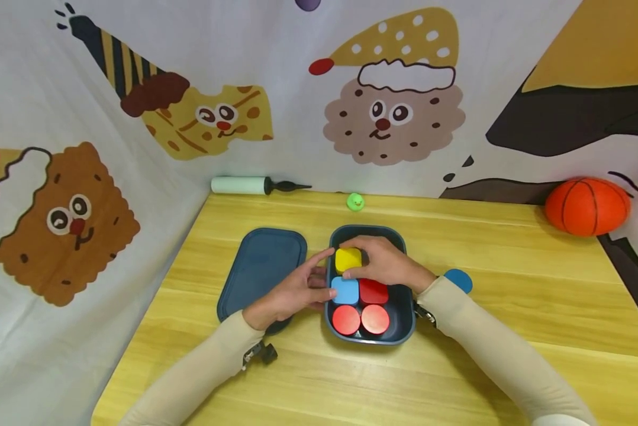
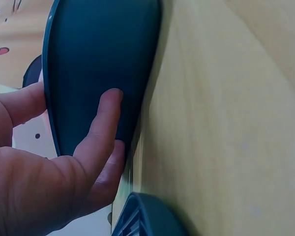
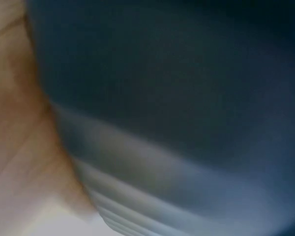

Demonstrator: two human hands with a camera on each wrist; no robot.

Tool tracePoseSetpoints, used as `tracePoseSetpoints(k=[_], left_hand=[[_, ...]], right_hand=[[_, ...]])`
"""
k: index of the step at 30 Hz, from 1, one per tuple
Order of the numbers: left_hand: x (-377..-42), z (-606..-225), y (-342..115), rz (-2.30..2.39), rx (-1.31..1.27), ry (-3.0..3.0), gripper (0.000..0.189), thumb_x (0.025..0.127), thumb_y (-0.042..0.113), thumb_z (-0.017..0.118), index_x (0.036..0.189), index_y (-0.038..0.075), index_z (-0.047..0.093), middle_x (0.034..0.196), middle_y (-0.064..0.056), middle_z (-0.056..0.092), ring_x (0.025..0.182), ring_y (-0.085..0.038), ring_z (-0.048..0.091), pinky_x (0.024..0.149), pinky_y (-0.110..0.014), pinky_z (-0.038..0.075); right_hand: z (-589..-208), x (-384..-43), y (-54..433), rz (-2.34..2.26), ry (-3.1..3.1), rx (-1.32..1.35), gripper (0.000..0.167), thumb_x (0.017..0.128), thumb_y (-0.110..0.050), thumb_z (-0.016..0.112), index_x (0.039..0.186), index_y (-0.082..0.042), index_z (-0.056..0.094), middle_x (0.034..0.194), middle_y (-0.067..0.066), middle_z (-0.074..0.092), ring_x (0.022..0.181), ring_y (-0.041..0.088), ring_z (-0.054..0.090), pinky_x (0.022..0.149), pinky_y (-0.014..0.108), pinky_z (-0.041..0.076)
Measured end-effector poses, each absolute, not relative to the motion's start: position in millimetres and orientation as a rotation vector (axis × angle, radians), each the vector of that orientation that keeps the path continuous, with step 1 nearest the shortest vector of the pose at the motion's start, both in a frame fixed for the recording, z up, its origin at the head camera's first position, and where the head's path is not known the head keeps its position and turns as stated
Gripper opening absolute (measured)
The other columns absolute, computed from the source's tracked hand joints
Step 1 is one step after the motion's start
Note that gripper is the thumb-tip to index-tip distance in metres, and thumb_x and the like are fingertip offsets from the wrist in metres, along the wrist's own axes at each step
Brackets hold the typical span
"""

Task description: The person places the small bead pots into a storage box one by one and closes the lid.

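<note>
A dark blue lunch-box-like container (image 1: 399,331) stands on the table. My right hand (image 1: 385,261) reaches into it and pinches a yellow block (image 1: 348,260) between thumb and fingers. Below that are a light blue block (image 1: 345,290), a red block (image 1: 374,291) and two round red pieces (image 1: 346,319). My left hand (image 1: 297,293) holds the container's left wall, its thumb over the rim beside the light blue block. In the left wrist view, other fingers of the left hand (image 2: 54,172) lie against the outer wall (image 2: 93,64). The right wrist view is blurred by a dark surface close up.
Left of the container lies a dark blue lid (image 1: 266,260), partly under my left hand. A blue disc (image 1: 459,280) lies by my right forearm. Along the back are a hand pump (image 1: 241,185), a small green duck (image 1: 355,202) and an orange basketball-patterned ball (image 1: 587,206).
</note>
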State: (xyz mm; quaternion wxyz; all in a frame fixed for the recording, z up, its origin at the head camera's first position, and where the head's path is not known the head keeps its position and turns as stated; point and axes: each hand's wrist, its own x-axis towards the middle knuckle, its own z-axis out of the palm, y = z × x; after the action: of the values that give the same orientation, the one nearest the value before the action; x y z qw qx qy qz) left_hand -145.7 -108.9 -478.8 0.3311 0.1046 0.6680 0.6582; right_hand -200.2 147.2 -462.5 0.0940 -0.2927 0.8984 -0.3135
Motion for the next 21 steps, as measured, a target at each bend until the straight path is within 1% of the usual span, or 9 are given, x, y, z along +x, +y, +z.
tracePoseSetpoints(k=[4, 8, 11, 16, 18, 21], left_hand=[[-146.9, -478.1, -109.2, 1.717, 0.265, 1.752, 0.088, 0.101, 0.007, 0.072, 0.167, 0.038, 0.024, 0.156, -0.022, 0.042, 0.122, -0.029, 0.063, 0.085, -0.046, 0.065], [-146.7, -477.5, -109.6, 1.723, 0.258, 1.751, 0.087, 0.100, 0.007, 0.073, 0.167, 0.039, 0.025, 0.155, -0.021, 0.042, 0.121, -0.028, 0.063, 0.084, -0.046, 0.065], [-145.8, -475.9, -109.0, 1.722, 0.261, 1.753, 0.087, 0.101, 0.007, 0.072, 0.167, 0.039, 0.025, 0.154, -0.022, 0.042, 0.120, -0.028, 0.063, 0.084, -0.045, 0.065], [-144.8, -474.8, -108.2, 1.722, 0.260, 1.750, 0.087, 0.101, 0.007, 0.071, 0.167, 0.038, 0.024, 0.155, -0.022, 0.041, 0.121, -0.029, 0.063, 0.086, -0.045, 0.065], [-144.5, -474.8, -108.4, 1.721, 0.262, 1.752, 0.087, 0.101, 0.007, 0.072, 0.167, 0.037, 0.023, 0.155, -0.023, 0.041, 0.121, -0.029, 0.062, 0.086, -0.045, 0.065], [-144.9, -475.2, -108.5, 1.715, 0.263, 1.765, 0.088, 0.101, 0.007, 0.072, 0.168, 0.036, 0.023, 0.154, -0.023, 0.042, 0.122, -0.030, 0.062, 0.086, -0.046, 0.065]], right_hand=[[-462.8, -201.1, 146.9, -0.905, 2.613, -0.922, 0.063, 0.088, -0.042, 0.088, 0.140, -0.014, 0.068, 0.142, 0.005, 0.069, 0.129, 0.027, 0.063, 0.113, 0.052, 0.051], [-463.5, -202.1, 147.1, -0.880, 2.587, -0.954, 0.060, 0.091, -0.039, 0.086, 0.141, -0.014, 0.067, 0.142, 0.004, 0.068, 0.130, 0.026, 0.062, 0.113, 0.051, 0.051], [-462.5, -201.8, 148.0, -0.904, 2.577, -0.957, 0.058, 0.091, -0.036, 0.086, 0.141, -0.013, 0.067, 0.142, 0.004, 0.068, 0.127, 0.025, 0.064, 0.109, 0.046, 0.056], [-455.6, -198.1, 151.0, -0.963, 2.559, -0.961, 0.056, 0.092, -0.032, 0.086, 0.140, -0.011, 0.067, 0.140, 0.006, 0.068, 0.123, 0.024, 0.067, 0.095, 0.037, 0.063], [-450.5, -196.1, 153.5, -0.970, 2.565, -0.970, 0.057, 0.092, -0.031, 0.085, 0.141, -0.010, 0.066, 0.140, 0.008, 0.068, 0.124, 0.026, 0.067, 0.096, 0.038, 0.063], [-442.1, -193.4, 159.3, -1.007, 2.572, -0.964, 0.057, 0.093, -0.029, 0.084, 0.142, -0.008, 0.064, 0.141, 0.010, 0.067, 0.124, 0.028, 0.067, 0.098, 0.043, 0.062]])
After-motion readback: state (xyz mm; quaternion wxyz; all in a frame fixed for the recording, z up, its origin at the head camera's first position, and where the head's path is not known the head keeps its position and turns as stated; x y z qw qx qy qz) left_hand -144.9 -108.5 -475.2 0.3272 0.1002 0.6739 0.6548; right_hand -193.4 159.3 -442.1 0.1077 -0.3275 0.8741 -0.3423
